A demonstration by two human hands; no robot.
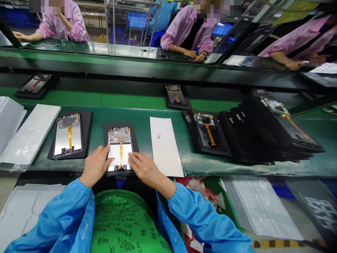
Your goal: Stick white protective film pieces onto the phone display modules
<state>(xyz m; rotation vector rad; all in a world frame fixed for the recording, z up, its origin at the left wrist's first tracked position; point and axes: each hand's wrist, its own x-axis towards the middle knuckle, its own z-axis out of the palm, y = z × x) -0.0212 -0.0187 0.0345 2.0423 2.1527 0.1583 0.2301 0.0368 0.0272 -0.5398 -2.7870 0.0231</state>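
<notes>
The left hand (95, 166) and right hand (144, 168) lie flat with each grip wide open, fingertips touching the side edges of a white film sheet (116, 155) on a tablet display panel (119, 135), which sits on a black mat (134, 140) on the green counter (143, 140), just beside a loose white sheet (164, 146).

Bright blue smock sleeves (56, 219), glossy, creased, either side of green garment front (123, 219); elastic cuffs (84, 185) gathered just above left hand (96, 167) and right hand (144, 169). Black handwritten letters, numerals (126, 243) across green garment front.
</notes>
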